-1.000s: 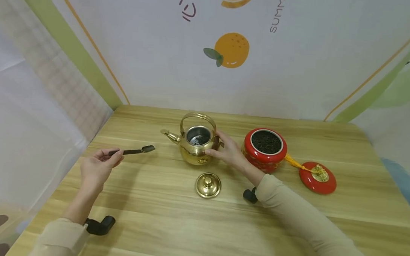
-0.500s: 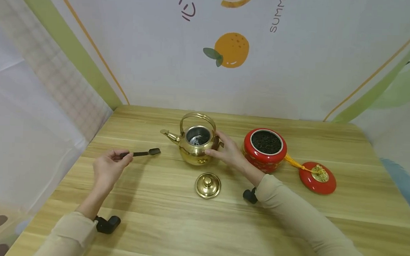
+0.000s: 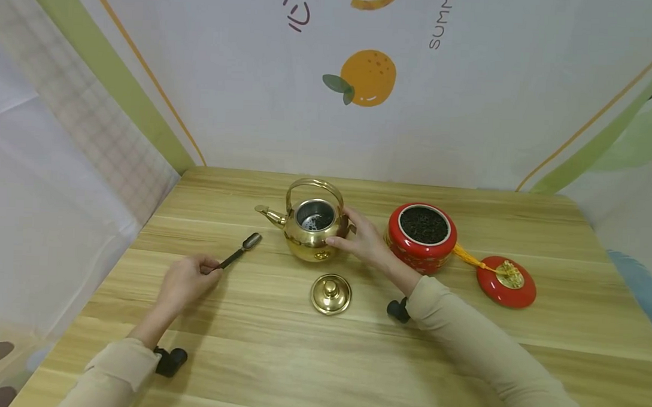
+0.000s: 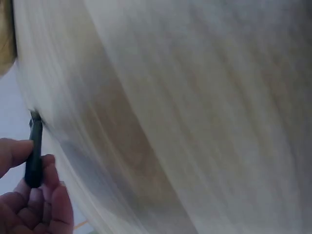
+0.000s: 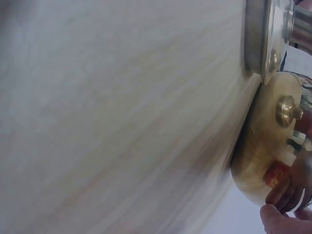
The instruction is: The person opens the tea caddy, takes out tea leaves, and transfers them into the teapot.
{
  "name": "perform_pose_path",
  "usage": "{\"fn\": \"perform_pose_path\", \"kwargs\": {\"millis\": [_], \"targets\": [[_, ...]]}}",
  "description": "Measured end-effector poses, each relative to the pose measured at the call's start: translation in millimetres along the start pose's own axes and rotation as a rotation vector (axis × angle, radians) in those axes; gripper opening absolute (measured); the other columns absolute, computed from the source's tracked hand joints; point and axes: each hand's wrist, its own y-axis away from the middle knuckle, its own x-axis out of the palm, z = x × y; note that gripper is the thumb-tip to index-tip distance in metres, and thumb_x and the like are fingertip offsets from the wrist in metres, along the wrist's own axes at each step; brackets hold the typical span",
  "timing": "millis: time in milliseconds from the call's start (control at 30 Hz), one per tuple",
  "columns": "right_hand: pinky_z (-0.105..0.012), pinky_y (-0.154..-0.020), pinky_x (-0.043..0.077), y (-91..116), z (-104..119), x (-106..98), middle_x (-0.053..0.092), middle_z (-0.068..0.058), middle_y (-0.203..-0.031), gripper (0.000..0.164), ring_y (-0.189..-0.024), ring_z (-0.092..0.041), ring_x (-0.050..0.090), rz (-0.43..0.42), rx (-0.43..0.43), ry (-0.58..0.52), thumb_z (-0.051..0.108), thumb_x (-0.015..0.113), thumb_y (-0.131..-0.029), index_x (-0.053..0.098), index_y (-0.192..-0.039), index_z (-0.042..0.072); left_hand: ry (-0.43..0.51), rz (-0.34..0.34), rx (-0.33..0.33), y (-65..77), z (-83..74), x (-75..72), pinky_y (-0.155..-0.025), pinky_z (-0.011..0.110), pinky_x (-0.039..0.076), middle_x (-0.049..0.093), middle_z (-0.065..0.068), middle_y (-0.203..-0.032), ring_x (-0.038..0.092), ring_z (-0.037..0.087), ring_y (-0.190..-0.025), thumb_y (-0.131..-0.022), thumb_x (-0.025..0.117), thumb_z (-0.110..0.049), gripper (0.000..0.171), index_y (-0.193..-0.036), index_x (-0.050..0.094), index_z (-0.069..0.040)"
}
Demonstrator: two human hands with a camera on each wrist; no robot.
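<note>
My left hand [image 3: 188, 281] pinches the dark handle of a small tea scoop [image 4: 34, 161] between thumb and fingers, low over the table. The scoop's bowl points up and right, toward the spout of a shiny gold teapot [image 3: 303, 244]. With its top uncovered, the teapot shows a steel interior holding a few dark bits. My right hand [image 3: 365, 244] holds the pot's right side, thumb at the front and fingers partly hidden behind. In front of the pot lies its gold lid [image 3: 330, 295], knob up. The right wrist view has the teapot's side close up, by the fingertips.
Right of the teapot stands a red canister [image 3: 418, 260] filled with dark tea leaves [image 3: 424, 225]. Its red lid [image 3: 505, 296] lies farther right, with a yellow tassel [image 3: 467, 256] reaching toward the canister. A printed curtain [image 3: 254, 105] hangs behind the wooden table [image 3: 277, 357].
My left hand has moved right and lowered toward the table, and the scoop has turned from nearly level to slanting up and right. The right hand and teapot stay put.
</note>
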Motion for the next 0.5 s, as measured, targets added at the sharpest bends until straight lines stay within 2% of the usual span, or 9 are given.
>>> {"fn": "perform_pose_path", "kwargs": {"millis": [100,233,500], "targets": [[-0.046,-0.105,0.039,0.1,-0.6,0.4,0.051,-0.016,-0.134,0.068,-0.130,-0.030,0.043,-0.002,-0.004,0.006,0.015,0.077,-0.078,0.045,-0.137,0.003,-0.045,0.064,0.000,-0.7,-1.9,2.1,-0.066,0.041,0.050,0.069,0.017,-0.086,0.064,0.028,-0.077,-0.085,0.064,-0.016,0.024,-0.096,0.065,0.005],[-0.047,-0.105,0.039,0.6,-0.3,0.6,0.050,-0.017,-0.135,0.068,-0.130,-0.032,0.042,-0.002,-0.004,0.005,0.014,0.077,-0.078,0.044,-0.137,0.002,-0.055,0.106,0.004,-2.4,-4.1,4.3,-0.065,0.042,0.050,0.068,0.017,-0.083,0.063,0.027,-0.074,-0.084,0.066,-0.016,0.024,-0.094,0.063,0.006],[-0.046,-0.105,0.039,-0.2,1.3,-0.3,0.049,-0.015,-0.137,0.070,-0.131,-0.030,0.041,-0.001,0.010,0.004,0.015,0.077,-0.079,0.042,-0.138,0.002,-0.061,0.105,-0.005,-3.5,-5.6,9.8,-0.063,0.039,0.049,0.068,0.015,-0.081,0.063,0.025,-0.072,-0.083,0.068,-0.017,0.023,-0.090,0.062,0.005]]}}
